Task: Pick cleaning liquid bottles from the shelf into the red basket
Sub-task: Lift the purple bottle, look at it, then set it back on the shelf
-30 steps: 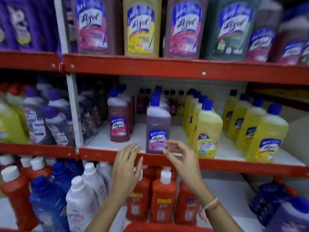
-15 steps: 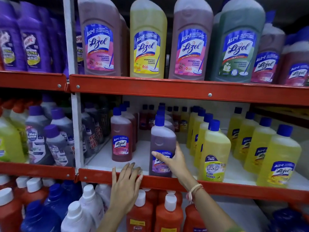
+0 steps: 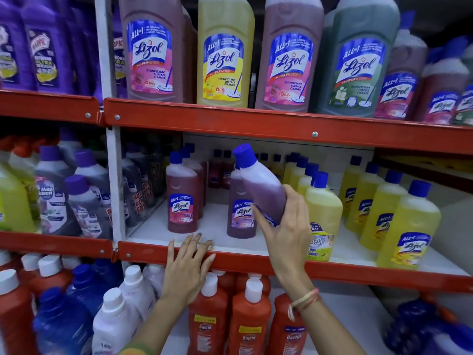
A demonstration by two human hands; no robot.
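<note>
A purple Lizol bottle (image 3: 258,180) with a blue cap is lifted off the middle shelf and tilted to the left; my right hand (image 3: 286,226) grips its lower body. Behind it another purple Lizol bottle (image 3: 240,216) stands upright on the white shelf board. My left hand (image 3: 186,267) rests flat on the red front rail (image 3: 358,274) of that shelf, fingers spread, holding nothing. The red basket is out of view.
A pink Lizol bottle (image 3: 182,198) stands left of the lifted one; yellow bottles (image 3: 323,213) crowd the right. Large Lizol bottles (image 3: 225,49) fill the top shelf. Orange Bactin bottles (image 3: 249,319) and white-capped bottles (image 3: 120,321) sit below. A white upright post (image 3: 115,190) divides the bays.
My right hand has closed around the front purple bottle, lifted it off the shelf and tipped it leftward. My left hand stays on the red rail. The camera has moved closer.
</note>
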